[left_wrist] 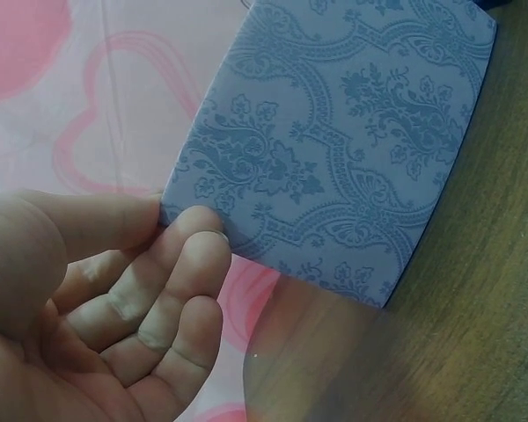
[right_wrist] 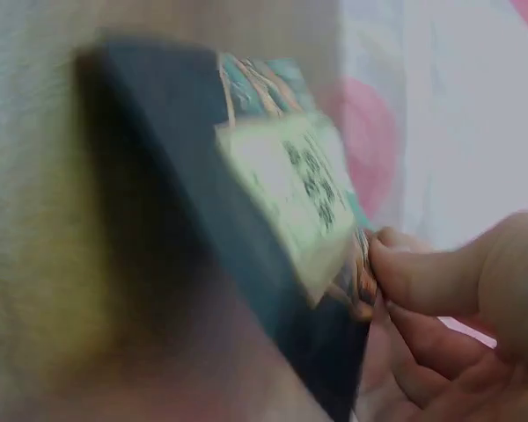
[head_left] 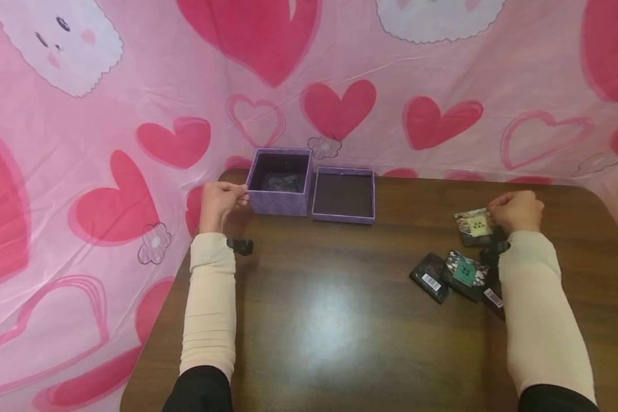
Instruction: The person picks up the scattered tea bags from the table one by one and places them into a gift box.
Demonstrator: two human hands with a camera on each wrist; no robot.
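A purple patterned box (head_left: 279,202) stands at the back left of the table, its top uncovered and some dark packets (head_left: 284,183) lying inside. My left hand (head_left: 222,201) pinches the box's near left corner at the rim between thumb and forefinger. In the left wrist view the box wall (left_wrist: 334,149) shows a damask pattern. At the right, my right hand (head_left: 517,210) pinches one edge of a black packet with a yellow label (head_left: 476,225). The right wrist view has this packet (right_wrist: 286,193) tilted and partly blurred.
The purple box lid (head_left: 343,218) lies inside-up to the right of the box. Several black packets lie at the right, among them one with a green label (head_left: 465,271) and one showing a barcode (head_left: 430,278). A pink heart-patterned cloth (head_left: 391,63) hangs behind the table (head_left: 329,337).
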